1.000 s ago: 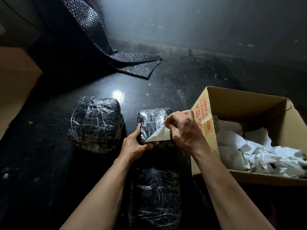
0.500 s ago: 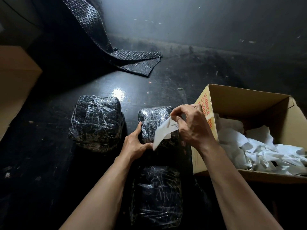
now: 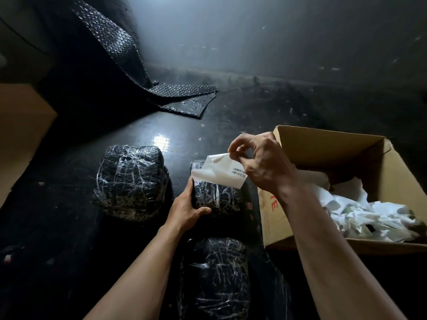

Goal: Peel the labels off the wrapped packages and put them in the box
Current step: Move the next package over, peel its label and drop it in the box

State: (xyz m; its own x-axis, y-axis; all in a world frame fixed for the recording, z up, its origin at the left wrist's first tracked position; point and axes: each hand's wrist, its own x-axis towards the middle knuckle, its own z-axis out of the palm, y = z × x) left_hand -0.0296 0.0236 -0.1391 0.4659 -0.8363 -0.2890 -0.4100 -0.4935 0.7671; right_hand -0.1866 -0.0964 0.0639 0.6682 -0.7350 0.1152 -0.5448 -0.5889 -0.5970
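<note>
Three black packages wrapped in clear film lie on a dark table. My left hand [image 3: 188,207] grips the near left corner of the middle package [image 3: 218,199]. Above it, my right hand [image 3: 263,165] pinches the top edge of a white label [image 3: 219,173] with barcodes, lifted up; whether its lower left end still touches the package I cannot tell. A larger package [image 3: 131,181] sits to the left, and another [image 3: 215,278] lies nearest me. The open cardboard box [image 3: 328,148] at the right holds a heap of crumpled white labels [image 3: 360,215].
A sheet of black bubble wrap [image 3: 161,88] drapes from the back left down onto the table. Part of a brown carton [image 3: 20,125] shows at the left edge. A dark wall rises behind the table.
My right hand has pulled the label up and to the right, away from the middle package, so more of the label is peeled free. My left hand kept its hold on the package.
</note>
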